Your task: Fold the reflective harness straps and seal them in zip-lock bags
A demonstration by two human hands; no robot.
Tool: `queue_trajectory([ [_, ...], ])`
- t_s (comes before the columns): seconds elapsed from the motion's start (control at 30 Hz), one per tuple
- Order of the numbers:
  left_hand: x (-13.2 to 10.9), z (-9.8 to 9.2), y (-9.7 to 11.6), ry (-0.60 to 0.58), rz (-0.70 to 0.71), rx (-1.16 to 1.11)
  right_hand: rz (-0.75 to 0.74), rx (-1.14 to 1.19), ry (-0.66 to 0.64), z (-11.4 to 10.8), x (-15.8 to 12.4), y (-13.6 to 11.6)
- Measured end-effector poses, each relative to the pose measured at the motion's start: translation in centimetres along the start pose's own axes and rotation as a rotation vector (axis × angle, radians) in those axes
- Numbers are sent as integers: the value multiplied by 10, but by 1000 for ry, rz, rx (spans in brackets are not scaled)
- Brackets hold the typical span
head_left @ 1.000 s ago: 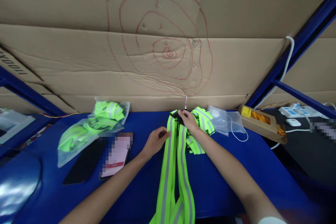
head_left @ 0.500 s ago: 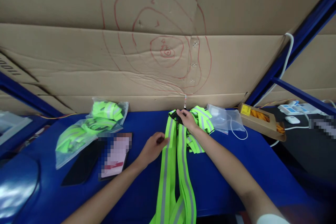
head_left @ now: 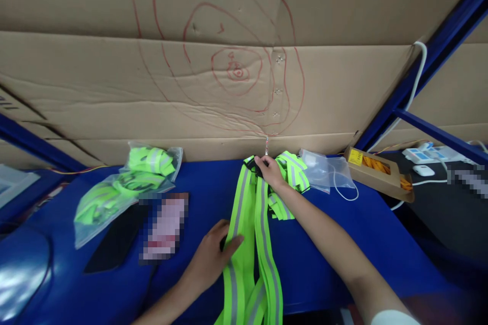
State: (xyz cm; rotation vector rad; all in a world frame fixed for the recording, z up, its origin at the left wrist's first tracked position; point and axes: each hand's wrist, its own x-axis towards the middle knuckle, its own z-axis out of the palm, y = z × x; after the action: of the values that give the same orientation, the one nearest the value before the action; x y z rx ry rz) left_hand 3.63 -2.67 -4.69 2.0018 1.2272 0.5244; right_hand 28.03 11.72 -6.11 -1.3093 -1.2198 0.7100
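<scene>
Long fluorescent yellow-green reflective straps with grey stripes run from the back of the table down past its front edge. My right hand is closed on their far end, where a black part, perhaps a buckle, shows beside the fingers. Lower down, my left hand wraps the left strap, thumb across its front and the other fingers behind, partly hidden. Something small and black shows between that thumb and fingers. Just right of my right hand lies a bunched reflective strap.
Clear bags of folded reflective straps lie at the left, near a dark flat piece and a blurred pinkish item. On the right are an empty-looking plastic bag and a cardboard box with orange contents. Cardboard stands behind.
My left hand has slid down the strap towards me, its thumb now across the front. My right hand stays at the far end. The view has shifted slightly.
</scene>
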Motion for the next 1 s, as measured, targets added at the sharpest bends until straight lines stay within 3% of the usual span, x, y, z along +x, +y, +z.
queue_trajectory([
  [0.07,-7,-5,-4,10,21,147,-18,-22,0,0,0,-1],
  [0.2,-4,-17,-5,174,205,393,-52,-62,-35,-1,0,-2],
  [0.23,-3,-19,-4,131,274,425,-58,-72,-40,-1,0,-2],
  [0.3,-8,-17,-1,-84,395,437,-65,-95,-39,-1,-1,-2],
  [0.4,-32,-6,-2,-360,476,393,-77,-130,-34,0,-2,-2],
  [0.5,-61,1,-12,-450,517,336,-98,-154,-51,2,-4,-3],
  [0.57,-68,-3,-17,-472,536,264,-109,-158,-75,3,-5,-3],
  [0.67,-41,-16,-14,-337,452,179,-113,-154,-99,4,-5,-2],
  [0.77,19,-15,-4,66,348,142,-114,-154,-104,3,-4,0],
  [0.83,54,-3,1,211,160,18,-117,-164,-103,2,-3,1],
  [0.9,71,14,4,205,145,-40,-116,-181,-96,2,-2,2],
  [1.0,68,34,6,128,209,-130,-110,-203,-77,2,-1,5],
])
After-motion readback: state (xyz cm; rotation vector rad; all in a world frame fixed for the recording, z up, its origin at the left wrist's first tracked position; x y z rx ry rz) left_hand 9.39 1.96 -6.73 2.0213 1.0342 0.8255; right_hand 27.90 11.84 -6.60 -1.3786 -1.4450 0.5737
